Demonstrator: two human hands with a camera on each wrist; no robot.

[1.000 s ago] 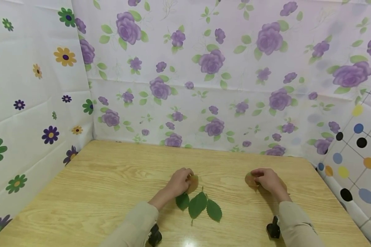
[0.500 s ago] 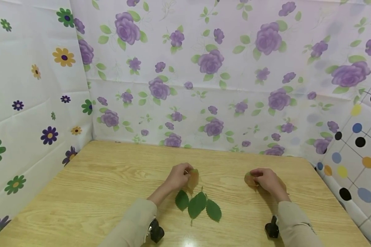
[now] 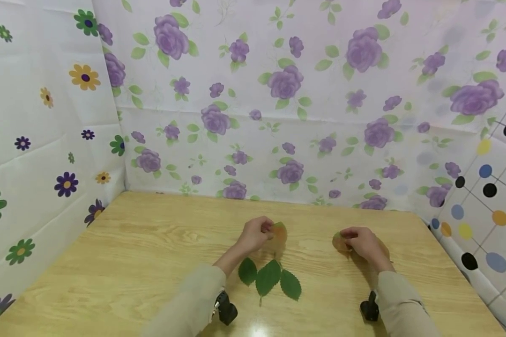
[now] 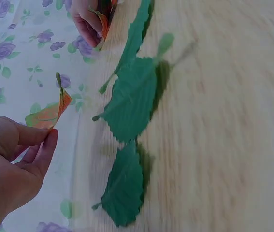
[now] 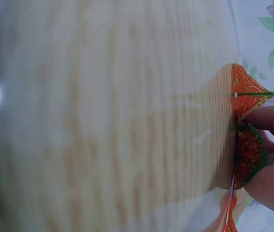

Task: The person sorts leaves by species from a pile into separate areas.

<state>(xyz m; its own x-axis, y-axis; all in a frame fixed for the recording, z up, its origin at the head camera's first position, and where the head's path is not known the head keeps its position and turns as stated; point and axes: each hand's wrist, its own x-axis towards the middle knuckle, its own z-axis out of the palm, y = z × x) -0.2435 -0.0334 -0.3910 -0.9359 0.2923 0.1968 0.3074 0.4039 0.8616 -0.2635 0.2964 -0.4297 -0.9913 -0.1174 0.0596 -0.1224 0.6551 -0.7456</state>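
My left hand (image 3: 255,234) pinches an orange and green artificial leaf (image 3: 279,234) between thumb and fingertips. In the left wrist view this leaf (image 4: 52,113) is seen edge-on, its stem pointing up. Several green leaves lie side by side below that hand, among them a middle one (image 3: 268,278) and a right one (image 3: 291,284). Farther right, my right hand (image 3: 362,243) is low over the table and pinches a red-orange leaf with a green edge (image 5: 251,152). Another orange leaf (image 5: 248,92) lies beside its fingers, and a third (image 5: 229,212) is partly cut off.
The wood-grain table (image 3: 152,262) meets a purple-flowered cloth (image 3: 236,117) at the back. Patterned cloths (image 3: 38,164) also stand at left and right. A black wrist camera (image 3: 226,309) hangs from the left sleeve, another (image 3: 369,309) from the right.
My left hand has moved away from me and to the right with the orange leaf, away from the green leaves. My right hand has hardly moved.
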